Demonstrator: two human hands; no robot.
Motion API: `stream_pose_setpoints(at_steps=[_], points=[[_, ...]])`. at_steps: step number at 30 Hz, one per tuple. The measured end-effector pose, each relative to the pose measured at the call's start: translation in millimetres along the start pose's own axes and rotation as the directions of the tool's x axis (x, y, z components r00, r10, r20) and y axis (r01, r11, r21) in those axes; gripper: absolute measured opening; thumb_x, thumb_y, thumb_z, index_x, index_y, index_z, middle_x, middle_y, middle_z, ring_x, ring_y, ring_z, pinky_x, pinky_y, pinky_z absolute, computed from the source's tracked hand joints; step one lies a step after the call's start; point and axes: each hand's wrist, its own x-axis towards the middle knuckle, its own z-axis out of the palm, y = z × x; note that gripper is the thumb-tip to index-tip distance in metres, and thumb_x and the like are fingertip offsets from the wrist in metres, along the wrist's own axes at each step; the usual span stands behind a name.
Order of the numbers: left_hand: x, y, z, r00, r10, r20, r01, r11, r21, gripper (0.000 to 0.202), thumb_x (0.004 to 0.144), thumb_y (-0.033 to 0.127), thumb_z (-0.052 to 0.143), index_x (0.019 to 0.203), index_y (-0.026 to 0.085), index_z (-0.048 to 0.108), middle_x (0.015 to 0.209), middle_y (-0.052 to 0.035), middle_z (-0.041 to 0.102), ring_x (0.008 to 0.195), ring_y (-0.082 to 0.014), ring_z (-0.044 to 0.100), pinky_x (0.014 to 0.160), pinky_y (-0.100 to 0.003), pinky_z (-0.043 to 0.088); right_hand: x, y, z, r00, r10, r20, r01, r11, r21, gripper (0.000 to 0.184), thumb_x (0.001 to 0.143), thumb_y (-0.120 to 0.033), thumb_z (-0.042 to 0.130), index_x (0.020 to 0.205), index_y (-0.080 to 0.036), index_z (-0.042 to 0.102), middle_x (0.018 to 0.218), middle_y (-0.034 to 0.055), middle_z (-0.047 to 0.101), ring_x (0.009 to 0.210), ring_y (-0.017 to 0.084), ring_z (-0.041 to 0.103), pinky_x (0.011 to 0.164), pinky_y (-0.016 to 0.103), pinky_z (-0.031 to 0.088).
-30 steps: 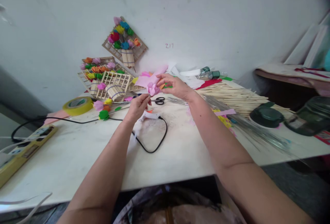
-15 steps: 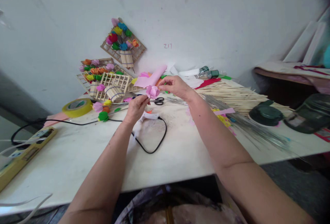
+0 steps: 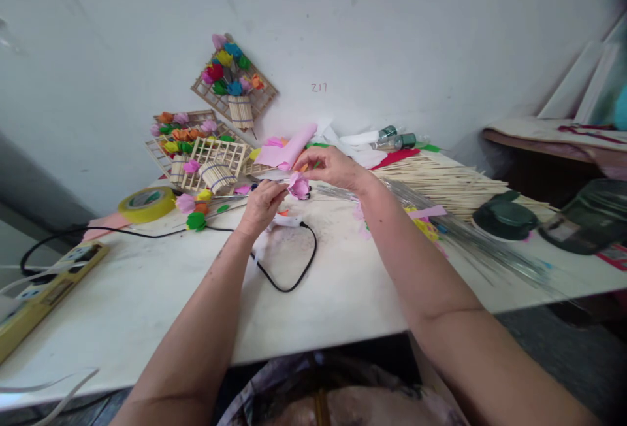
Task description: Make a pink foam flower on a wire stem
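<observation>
In the middle of the head view is a pink crepe-paper flower (image 3: 298,186), tilted to the right. My left hand (image 3: 264,205) has its fingers closed around the flower's base, where a stem would be; the stem itself is hidden. Just above the bloom hovers my right hand (image 3: 333,170), thumb and forefinger apart, with a gap between them. Whether its thumb touches a petal I cannot tell. Below my left hand lies a white glue gun (image 3: 287,219) with a black cord. Scissors (image 3: 306,192) are partly covered by the flower.
Wooden lattice panels with paper flowers (image 3: 235,83) lean against the wall. Yellow tape (image 3: 147,204), loose flower heads (image 3: 186,203) and a power strip (image 3: 53,292) are to the left. Bamboo sticks (image 3: 435,178), wires (image 3: 490,249) and a dark jar (image 3: 588,217) lie right.
The flower has turned and shifted slightly right and down in my left hand. My right hand's fingers have moved from its side to above it.
</observation>
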Motion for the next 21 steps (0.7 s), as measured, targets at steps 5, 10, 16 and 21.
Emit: stream_pose_setpoints(at_steps=[5,10,16,21], points=[[1,3,-2.5,0.997,-0.050,0.054,0.054,0.996,-0.074,0.018,0.087,0.027,0.045,0.076,0.018,0.058,0.068,-0.0023,0.053,0.069,-0.0149,0.049,0.066,-0.026,0.040,-1,-2,-1,0.999,-0.044,-0.002,0.044,0.996,-0.075,0.015,0.071,-0.019,0.062,0.083,-0.017,0.071,0.096,0.0063,0.068,0.086,0.016,0.058,0.080,0.029,0.045],[1,9,-4.1,0.983,-0.138,0.121,0.163,0.960,-0.226,0.019,0.085,0.029,0.047,0.077,0.016,0.058,0.069,-0.0022,0.054,0.069,-0.0141,0.049,0.067,-0.026,0.040,-2,-5,0,0.999,-0.050,-0.004,0.049,0.998,-0.046,0.014,0.072,-0.022,0.060,0.078,-0.015,0.071,0.091,0.0064,0.069,0.083,0.015,0.060,0.078,0.028,0.045],[-1,7,0.0,0.957,-0.261,0.122,0.288,0.851,-0.438,0.021,0.081,0.035,0.056,0.079,0.016,0.061,0.066,-0.0002,0.054,0.062,-0.0116,0.047,0.060,-0.024,0.038,0,-4,6,0.991,0.101,-0.088,-0.100,0.995,0.019,0.019,0.072,-0.031,0.062,0.070,-0.013,0.067,0.067,0.0023,0.064,0.065,0.012,0.055,0.061,0.024,0.042],[1,11,-2.6,0.949,-0.301,0.095,0.311,0.839,-0.447,0.027,0.081,0.036,0.055,0.062,0.017,0.058,0.055,0.0021,0.046,0.055,-0.0100,0.041,0.055,-0.023,0.034,-3,-2,1,0.976,0.212,-0.053,-0.208,0.975,0.080,0.020,0.074,-0.031,0.062,0.066,-0.013,0.063,0.062,0.0013,0.060,0.058,0.010,0.054,0.055,0.022,0.041]])
